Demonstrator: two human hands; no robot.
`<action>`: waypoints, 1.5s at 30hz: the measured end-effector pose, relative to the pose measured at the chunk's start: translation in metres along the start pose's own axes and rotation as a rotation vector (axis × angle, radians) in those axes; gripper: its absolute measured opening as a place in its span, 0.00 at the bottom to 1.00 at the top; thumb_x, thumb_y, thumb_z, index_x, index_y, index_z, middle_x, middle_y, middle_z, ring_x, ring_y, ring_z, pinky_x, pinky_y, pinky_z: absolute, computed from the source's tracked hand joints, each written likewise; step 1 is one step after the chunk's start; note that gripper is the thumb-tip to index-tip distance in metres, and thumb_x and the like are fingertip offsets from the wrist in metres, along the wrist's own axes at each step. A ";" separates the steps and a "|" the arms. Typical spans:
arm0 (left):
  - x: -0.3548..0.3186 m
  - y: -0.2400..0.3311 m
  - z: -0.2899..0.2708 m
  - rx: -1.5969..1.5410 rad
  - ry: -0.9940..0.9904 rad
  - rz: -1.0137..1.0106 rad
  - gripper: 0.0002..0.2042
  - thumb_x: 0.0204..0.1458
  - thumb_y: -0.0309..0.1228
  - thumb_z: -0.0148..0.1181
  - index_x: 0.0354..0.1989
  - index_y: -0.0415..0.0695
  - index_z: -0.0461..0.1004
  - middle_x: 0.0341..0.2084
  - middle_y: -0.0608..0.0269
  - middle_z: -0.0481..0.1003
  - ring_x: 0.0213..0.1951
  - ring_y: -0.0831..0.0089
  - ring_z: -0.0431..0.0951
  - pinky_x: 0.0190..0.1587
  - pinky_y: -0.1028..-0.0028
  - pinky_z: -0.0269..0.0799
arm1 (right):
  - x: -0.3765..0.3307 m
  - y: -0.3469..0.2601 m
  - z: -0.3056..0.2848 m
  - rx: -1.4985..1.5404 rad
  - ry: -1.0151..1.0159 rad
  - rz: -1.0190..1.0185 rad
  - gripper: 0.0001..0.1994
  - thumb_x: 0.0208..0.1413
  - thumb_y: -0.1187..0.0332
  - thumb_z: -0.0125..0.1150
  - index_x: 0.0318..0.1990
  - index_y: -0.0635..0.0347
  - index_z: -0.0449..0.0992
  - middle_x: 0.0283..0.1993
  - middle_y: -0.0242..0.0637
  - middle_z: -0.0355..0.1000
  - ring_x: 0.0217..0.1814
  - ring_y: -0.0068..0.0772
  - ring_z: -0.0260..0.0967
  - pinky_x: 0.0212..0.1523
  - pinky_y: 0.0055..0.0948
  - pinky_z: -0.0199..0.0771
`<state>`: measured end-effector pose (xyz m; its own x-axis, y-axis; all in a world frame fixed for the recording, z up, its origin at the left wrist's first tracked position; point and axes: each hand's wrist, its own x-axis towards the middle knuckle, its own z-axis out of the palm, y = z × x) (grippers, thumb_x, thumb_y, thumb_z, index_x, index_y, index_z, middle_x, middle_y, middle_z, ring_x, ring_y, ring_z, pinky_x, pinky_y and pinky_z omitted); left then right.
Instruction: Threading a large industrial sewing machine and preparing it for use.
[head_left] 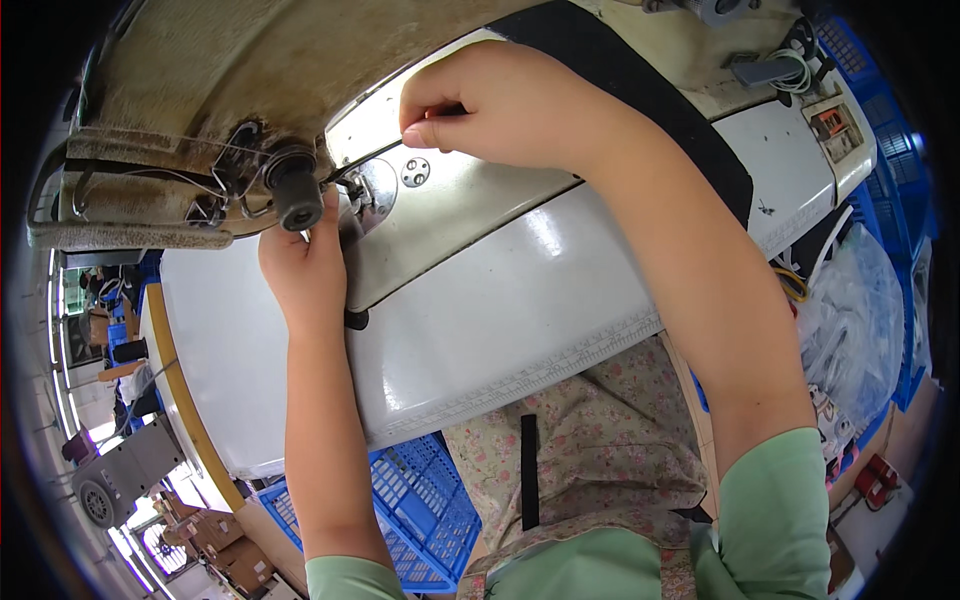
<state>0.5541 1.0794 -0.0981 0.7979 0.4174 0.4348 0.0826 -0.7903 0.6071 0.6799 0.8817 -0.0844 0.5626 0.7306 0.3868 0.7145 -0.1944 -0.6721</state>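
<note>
A sewing machine (pixel 480 195) with a pale bed stands in front of me. My left hand (pixel 305 265) is beside its needle area, just below a dark round knob (pixel 296 188). The fingers are pressed together and partly hidden by that knob, so what they hold cannot be made out. Over the bed, my right hand (pixel 470 105) is closed, thumb against curled fingers. From its fingertips a thin dark strip (pixel 372 155) runs down-left toward the presser foot (pixel 355 190). Thread guides and thread show on the machine head (pixel 225 175).
The white table (pixel 520 290) has a ruler scale along its near edge. A blue crate (pixel 420 505) is below it, with blue baskets (pixel 880 130) and clear plastic bags (pixel 850 310) at the right. A grey motor-like unit (pixel 125 475) and cardboard boxes (pixel 220 545) are at the lower left.
</note>
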 end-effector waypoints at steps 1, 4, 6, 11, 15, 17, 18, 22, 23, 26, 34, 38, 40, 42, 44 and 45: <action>0.000 -0.002 0.000 -0.023 0.008 0.005 0.15 0.50 0.36 0.60 0.22 0.34 0.72 0.14 0.64 0.69 0.21 0.77 0.64 0.27 0.74 0.61 | 0.000 -0.002 0.001 0.002 0.000 0.000 0.11 0.50 0.60 0.57 0.30 0.57 0.76 0.25 0.33 0.72 0.27 0.28 0.70 0.30 0.28 0.68; 0.000 -0.003 -0.001 -0.032 -0.003 0.012 0.15 0.50 0.36 0.60 0.23 0.34 0.72 0.15 0.63 0.69 0.22 0.77 0.64 0.27 0.73 0.62 | 0.001 -0.009 0.000 -0.024 -0.032 0.061 0.12 0.51 0.59 0.55 0.31 0.58 0.76 0.24 0.33 0.72 0.26 0.29 0.70 0.31 0.28 0.68; 0.000 -0.001 -0.001 -0.023 -0.006 0.009 0.15 0.50 0.36 0.60 0.23 0.34 0.72 0.16 0.63 0.70 0.22 0.77 0.65 0.27 0.74 0.62 | 0.001 -0.014 -0.004 0.078 -0.160 0.197 0.13 0.53 0.58 0.53 0.30 0.58 0.76 0.23 0.33 0.72 0.26 0.28 0.69 0.30 0.29 0.67; 0.000 -0.004 -0.001 -0.042 0.011 0.024 0.14 0.50 0.36 0.60 0.25 0.34 0.73 0.18 0.62 0.72 0.24 0.77 0.67 0.29 0.75 0.64 | 0.001 -0.017 -0.007 0.237 -0.291 0.298 0.13 0.52 0.58 0.53 0.29 0.59 0.75 0.22 0.33 0.72 0.26 0.27 0.69 0.30 0.29 0.67; -0.001 -0.003 0.000 -0.039 0.001 -0.001 0.14 0.50 0.36 0.61 0.26 0.35 0.74 0.19 0.62 0.73 0.24 0.77 0.68 0.30 0.75 0.64 | -0.003 -0.009 0.006 0.064 -0.051 0.107 0.10 0.48 0.61 0.57 0.29 0.58 0.74 0.27 0.35 0.73 0.29 0.27 0.70 0.30 0.28 0.68; -0.001 -0.004 -0.001 -0.034 -0.007 -0.011 0.14 0.50 0.36 0.61 0.26 0.35 0.74 0.19 0.62 0.73 0.24 0.77 0.68 0.30 0.75 0.64 | -0.002 -0.009 0.001 0.076 -0.087 0.115 0.09 0.47 0.62 0.58 0.30 0.58 0.74 0.28 0.35 0.73 0.30 0.27 0.70 0.31 0.28 0.68; -0.001 -0.003 -0.002 -0.032 -0.009 -0.013 0.14 0.50 0.36 0.61 0.26 0.35 0.74 0.19 0.62 0.73 0.24 0.77 0.68 0.30 0.75 0.64 | -0.002 -0.010 -0.001 0.085 -0.122 0.125 0.08 0.46 0.64 0.59 0.30 0.57 0.74 0.29 0.36 0.73 0.31 0.27 0.70 0.32 0.28 0.69; 0.000 -0.006 -0.001 -0.019 -0.004 -0.006 0.14 0.50 0.37 0.61 0.26 0.35 0.74 0.18 0.63 0.72 0.24 0.77 0.67 0.30 0.75 0.64 | -0.002 -0.007 0.000 0.155 -0.064 0.111 0.07 0.46 0.65 0.57 0.31 0.57 0.74 0.28 0.35 0.73 0.31 0.28 0.70 0.32 0.28 0.69; 0.000 -0.006 -0.001 -0.020 -0.003 -0.005 0.14 0.50 0.37 0.61 0.26 0.35 0.74 0.18 0.63 0.72 0.24 0.77 0.67 0.30 0.75 0.64 | -0.001 -0.005 0.001 0.184 -0.081 0.114 0.07 0.47 0.65 0.57 0.31 0.57 0.74 0.28 0.35 0.73 0.31 0.28 0.71 0.32 0.28 0.69; 0.000 -0.005 0.000 -0.064 0.026 0.030 0.15 0.49 0.37 0.61 0.25 0.35 0.74 0.17 0.63 0.72 0.23 0.77 0.67 0.29 0.75 0.64 | 0.000 -0.004 0.001 0.214 -0.102 0.122 0.08 0.47 0.65 0.56 0.31 0.57 0.75 0.28 0.34 0.73 0.31 0.28 0.71 0.32 0.28 0.69; -0.002 0.001 -0.004 0.038 -0.028 -0.032 0.12 0.48 0.35 0.62 0.28 0.35 0.76 0.21 0.60 0.76 0.26 0.76 0.72 0.32 0.74 0.66 | 0.001 -0.006 0.000 0.205 -0.124 0.157 0.08 0.47 0.64 0.56 0.31 0.57 0.74 0.27 0.33 0.73 0.30 0.27 0.71 0.33 0.28 0.69; -0.001 0.005 -0.004 0.078 -0.053 -0.077 0.14 0.48 0.36 0.63 0.30 0.34 0.75 0.23 0.65 0.75 0.29 0.79 0.71 0.36 0.79 0.66 | 0.000 -0.002 0.003 0.181 -0.107 0.122 0.08 0.46 0.64 0.56 0.31 0.57 0.76 0.28 0.34 0.74 0.30 0.28 0.70 0.33 0.28 0.69; -0.001 0.005 -0.005 0.065 -0.041 -0.048 0.11 0.47 0.34 0.62 0.29 0.36 0.77 0.22 0.58 0.76 0.26 0.73 0.74 0.32 0.74 0.67 | 0.001 -0.003 0.003 0.173 -0.084 0.082 0.09 0.46 0.64 0.56 0.30 0.58 0.76 0.28 0.34 0.74 0.30 0.29 0.71 0.33 0.28 0.69; 0.000 0.005 -0.005 0.082 -0.045 -0.046 0.11 0.48 0.34 0.62 0.29 0.36 0.77 0.22 0.58 0.76 0.26 0.72 0.74 0.32 0.74 0.67 | 0.002 -0.005 0.002 0.081 -0.110 0.086 0.08 0.47 0.64 0.55 0.29 0.57 0.78 0.27 0.34 0.73 0.30 0.32 0.70 0.32 0.30 0.69; 0.000 0.005 -0.005 0.099 -0.049 -0.045 0.11 0.48 0.34 0.62 0.29 0.36 0.77 0.22 0.57 0.76 0.26 0.72 0.74 0.32 0.74 0.67 | 0.001 -0.005 0.004 0.015 -0.070 0.048 0.08 0.48 0.64 0.55 0.28 0.56 0.77 0.26 0.34 0.73 0.30 0.33 0.70 0.32 0.31 0.69; -0.001 0.003 -0.005 0.097 -0.055 -0.047 0.13 0.48 0.36 0.62 0.29 0.35 0.76 0.23 0.60 0.76 0.27 0.75 0.73 0.34 0.76 0.67 | 0.001 -0.006 0.005 -0.050 -0.029 0.008 0.08 0.49 0.64 0.54 0.27 0.55 0.77 0.26 0.34 0.72 0.30 0.35 0.70 0.32 0.32 0.69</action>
<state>0.5507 1.0787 -0.0930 0.8232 0.4318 0.3688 0.1761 -0.8116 0.5571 0.6741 0.8870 -0.0829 0.5569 0.7475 0.3621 0.7301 -0.2326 -0.6425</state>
